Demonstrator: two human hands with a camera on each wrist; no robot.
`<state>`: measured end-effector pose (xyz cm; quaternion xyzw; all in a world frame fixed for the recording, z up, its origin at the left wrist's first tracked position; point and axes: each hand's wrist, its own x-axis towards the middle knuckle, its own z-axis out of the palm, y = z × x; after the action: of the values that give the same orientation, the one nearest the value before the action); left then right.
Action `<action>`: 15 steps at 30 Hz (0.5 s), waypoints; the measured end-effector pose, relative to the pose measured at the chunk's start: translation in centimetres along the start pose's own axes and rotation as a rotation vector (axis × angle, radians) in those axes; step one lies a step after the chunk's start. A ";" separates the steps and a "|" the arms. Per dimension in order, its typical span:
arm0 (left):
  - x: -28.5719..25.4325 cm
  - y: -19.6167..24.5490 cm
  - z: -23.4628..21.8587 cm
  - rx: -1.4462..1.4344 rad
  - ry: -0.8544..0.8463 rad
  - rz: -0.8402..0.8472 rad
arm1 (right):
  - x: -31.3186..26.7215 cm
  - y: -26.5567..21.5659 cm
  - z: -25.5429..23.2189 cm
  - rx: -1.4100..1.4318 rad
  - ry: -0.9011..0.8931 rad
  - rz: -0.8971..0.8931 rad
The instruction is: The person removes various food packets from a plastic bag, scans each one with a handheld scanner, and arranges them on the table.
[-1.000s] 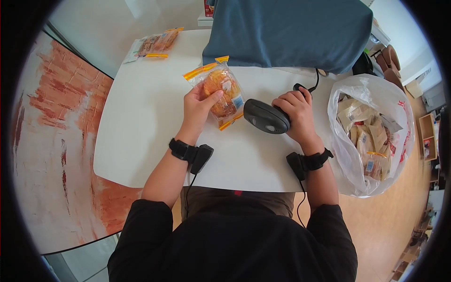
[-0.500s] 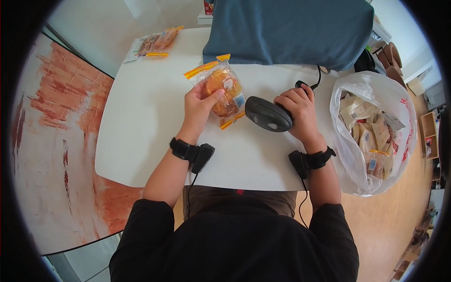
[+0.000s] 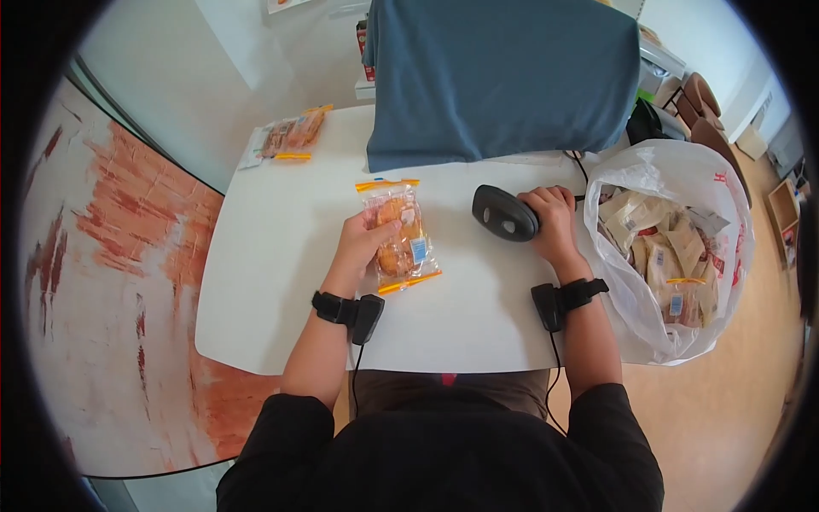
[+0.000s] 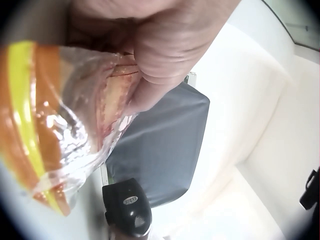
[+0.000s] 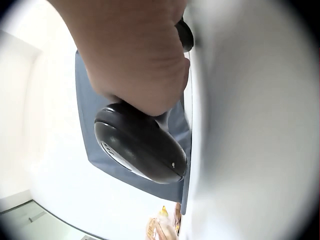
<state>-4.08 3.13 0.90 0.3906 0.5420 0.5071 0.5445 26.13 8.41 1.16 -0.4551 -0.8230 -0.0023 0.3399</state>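
Note:
My left hand [image 3: 360, 247] pinches the left side of a clear bread packet [image 3: 397, 235] with orange-yellow edges, thumb on top. A blue-and-white barcode label shows on its face. In the left wrist view the packet's striped end [image 4: 30, 115] and crinkled film fill the left side. My right hand [image 3: 553, 224] grips a black handheld barcode scanner [image 3: 505, 213] by its handle, the head pointing left toward the packet. The right wrist view shows the scanner head [image 5: 140, 142] below the curled hand; most of the handle is hidden by the fingers.
Two or so similar packets [image 3: 294, 136] lie at the back left of the white table [image 3: 281, 256]. A blue-grey cloth [image 3: 503, 85] covers a boxy thing at the back. On the right stands a white plastic bag [image 3: 623, 299] holding several packets. The scanner's cable runs backward.
The packet has turned more upright and moved nearer the body. The scanner has swung away from it, to the right. The head view has shifted, showing more of the table's far side.

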 end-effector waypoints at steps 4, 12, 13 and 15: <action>0.7 -0.5 -0.7 0.034 -0.005 -0.017 | -0.4 1.5 0.9 -0.072 0.057 0.067; 1.9 -1.1 -4.5 0.599 0.487 0.285 | -1.2 2.5 1.7 -0.179 0.033 0.121; 1.0 -0.3 -4.0 0.726 0.465 0.350 | -1.3 2.5 1.8 -0.186 0.023 0.107; -1.2 0.4 -1.4 0.969 0.241 0.647 | -1.5 2.7 1.8 -0.177 0.057 0.121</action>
<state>-5.36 1.84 1.40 0.6797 0.6231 0.3829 0.0564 27.66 9.42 -1.88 -0.5320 -0.7805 -0.0671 0.3212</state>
